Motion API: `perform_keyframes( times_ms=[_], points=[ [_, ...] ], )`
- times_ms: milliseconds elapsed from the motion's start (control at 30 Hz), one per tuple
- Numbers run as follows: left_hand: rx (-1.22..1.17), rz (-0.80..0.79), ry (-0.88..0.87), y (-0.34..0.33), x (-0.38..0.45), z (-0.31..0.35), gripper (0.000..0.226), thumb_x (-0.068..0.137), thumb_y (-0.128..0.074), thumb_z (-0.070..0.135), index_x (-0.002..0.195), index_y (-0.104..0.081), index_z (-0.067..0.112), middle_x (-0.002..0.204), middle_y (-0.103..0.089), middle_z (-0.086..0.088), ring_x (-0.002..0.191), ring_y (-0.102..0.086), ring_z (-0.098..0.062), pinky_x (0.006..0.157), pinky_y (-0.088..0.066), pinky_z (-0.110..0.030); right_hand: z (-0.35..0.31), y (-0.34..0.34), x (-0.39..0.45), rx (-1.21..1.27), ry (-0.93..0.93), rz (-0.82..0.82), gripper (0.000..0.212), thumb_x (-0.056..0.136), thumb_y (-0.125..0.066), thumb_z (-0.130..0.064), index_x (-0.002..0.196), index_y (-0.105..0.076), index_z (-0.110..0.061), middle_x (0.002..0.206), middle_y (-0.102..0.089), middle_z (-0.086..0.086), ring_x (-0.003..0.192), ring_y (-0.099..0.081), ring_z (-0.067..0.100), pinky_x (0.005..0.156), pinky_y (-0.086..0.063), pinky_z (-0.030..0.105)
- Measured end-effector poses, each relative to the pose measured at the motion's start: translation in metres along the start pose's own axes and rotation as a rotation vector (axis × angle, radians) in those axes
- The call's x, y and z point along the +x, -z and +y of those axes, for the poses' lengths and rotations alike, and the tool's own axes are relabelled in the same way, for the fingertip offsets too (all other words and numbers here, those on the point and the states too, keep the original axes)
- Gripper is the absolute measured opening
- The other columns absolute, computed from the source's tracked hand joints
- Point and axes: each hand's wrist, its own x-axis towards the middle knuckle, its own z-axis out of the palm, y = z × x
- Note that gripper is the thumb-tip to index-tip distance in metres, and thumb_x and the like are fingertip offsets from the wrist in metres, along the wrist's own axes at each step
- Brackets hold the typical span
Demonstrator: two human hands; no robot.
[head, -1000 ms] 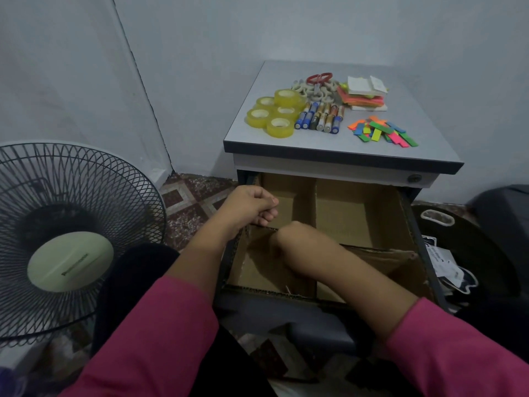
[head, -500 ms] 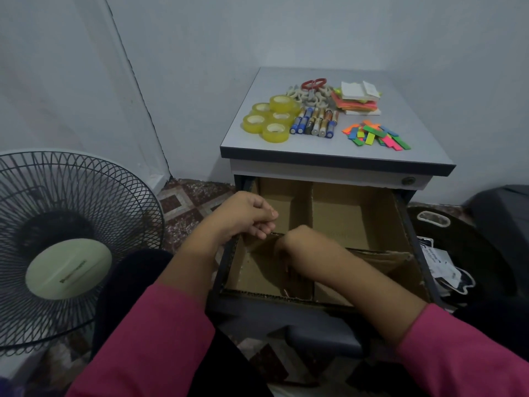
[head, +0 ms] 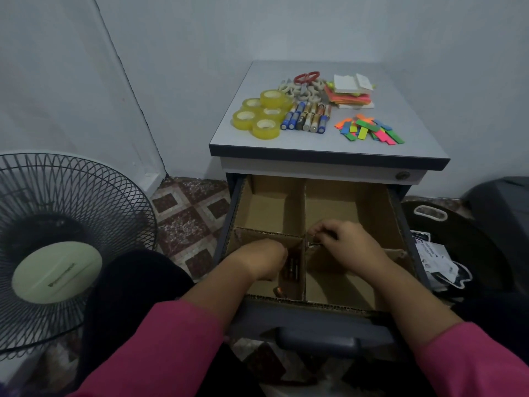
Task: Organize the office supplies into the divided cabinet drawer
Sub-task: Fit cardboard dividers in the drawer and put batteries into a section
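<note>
Batteries (head: 291,267) lie in the drawer (head: 396,224) compartment beside your curled left hand (head: 264,260); its grip is hidden. Your right hand (head: 342,239) pinches the cardboard divider (head: 304,207).

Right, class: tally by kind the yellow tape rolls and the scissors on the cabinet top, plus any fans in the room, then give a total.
Yellow tape rolls: 5
Red-handled scissors: 1
Fan: 1
Total: 7
</note>
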Motion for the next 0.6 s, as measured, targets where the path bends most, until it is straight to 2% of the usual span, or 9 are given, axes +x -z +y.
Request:
perform_keyframes(
  times_ms=[33,67,100,167,200,333,400,500,600],
  points=[
    [-0.010,0.000,-0.019,0.000,-0.002,-0.002,0.016,0.090,-0.054,-0.001,0.103,-0.058,0.007,0.101,-0.057,-0.009,0.085,-0.050,-0.019,0.051,-0.035,-0.018,0.000,0.000,0.000,0.003,-0.004,-0.006,0.023,0.097,-0.049,-0.022,0.102,-0.063,-0.040,0.103,-0.063,-0.017,0.100,-0.058,0.004,0.088,-0.051,0.032],
    [-0.019,0.001,-0.023,0.001,-0.002,-0.003,0.017,0.091,-0.052,0.000,0.105,-0.058,0.008,0.100,-0.055,-0.008,0.085,-0.048,-0.018,0.051,-0.034,-0.016,0.000,0.000,0.000,0.013,-0.006,-0.012,0.023,0.097,-0.049,-0.023,0.101,-0.062,-0.041,0.102,-0.063,-0.018,0.100,-0.058,0.004,0.088,-0.050,0.032],
    [-0.028,0.022,-0.024,0.000,-0.002,-0.004,0.020,0.093,-0.050,0.003,0.109,-0.060,0.008,0.102,-0.057,-0.009,0.087,-0.050,-0.018,0.057,-0.038,-0.015,0.000,0.000,0.000,0.022,-0.011,-0.018,0.022,0.097,-0.049,-0.023,0.100,-0.062,-0.041,0.101,-0.062,-0.019,0.099,-0.058,0.004,0.087,-0.050,0.030],
    [-0.054,0.083,-0.012,0.000,-0.001,-0.006,0.023,0.094,-0.049,0.008,0.111,-0.064,0.006,0.110,-0.064,-0.011,0.095,-0.059,-0.023,0.074,-0.046,-0.025,0.001,0.001,-0.001,0.024,-0.017,-0.020,0.022,0.098,-0.048,-0.024,0.102,-0.062,-0.040,0.101,-0.061,-0.020,0.099,-0.057,0.003,0.084,-0.049,0.028],
    [-0.069,0.071,-0.004,-0.001,0.000,-0.006,0.021,0.092,-0.053,0.008,0.109,-0.065,0.004,0.110,-0.066,-0.013,0.095,-0.062,-0.025,0.077,-0.047,-0.030,0.002,0.000,-0.001,0.022,-0.017,-0.019,0.022,0.098,-0.048,-0.024,0.104,-0.062,-0.040,0.102,-0.061,-0.019,0.099,-0.056,0.003,0.084,-0.049,0.028],
    [-0.222,-0.140,-0.004,-0.007,-0.001,-0.008,0.005,0.085,-0.068,0.007,0.085,-0.064,0.005,0.073,-0.064,-0.007,0.069,-0.058,-0.023,0.063,-0.047,-0.032,0.001,-0.001,-0.001,0.014,-0.016,-0.019,0.023,0.099,-0.047,-0.024,0.105,-0.062,-0.040,0.105,-0.061,-0.019,0.099,-0.055,0.003,0.084,-0.049,0.029],
    [-0.262,-0.169,-0.016,-0.008,-0.001,-0.007,0.017,0.085,-0.070,0.007,0.073,-0.058,0.010,0.062,-0.059,-0.002,0.061,-0.058,-0.019,0.061,-0.050,-0.030,0.001,0.000,-0.001,0.014,-0.012,-0.021,0.023,0.099,-0.046,-0.024,0.105,-0.062,-0.039,0.105,-0.061,-0.019,0.099,-0.055,0.003,0.086,-0.050,0.031],
    [-0.363,-0.162,-0.046,-0.011,-0.001,-0.005,0.022,0.084,-0.067,-0.002,0.070,-0.054,0.009,0.066,-0.060,-0.005,0.060,-0.061,-0.017,0.060,-0.054,-0.027,0.000,0.000,-0.001,0.012,-0.014,-0.026,0.023,0.099,-0.046,-0.024,0.106,-0.062,-0.039,0.102,-0.059,-0.021,0.098,-0.055,0.002,0.085,-0.049,0.031],
    [-0.509,-0.166,-0.092,-0.009,-0.001,-0.005,0.022,0.083,-0.065,-0.008,0.072,-0.053,0.007,0.073,-0.062,-0.010,0.065,-0.064,-0.018,0.071,-0.057,-0.031,0.001,0.001,-0.002,0.008,-0.009,-0.019,0.023,0.099,-0.045,-0.024,0.106,-0.061,-0.038,0.102,-0.057,-0.021,0.097,-0.054,0.002,0.082,-0.049,0.028]
  ],
)
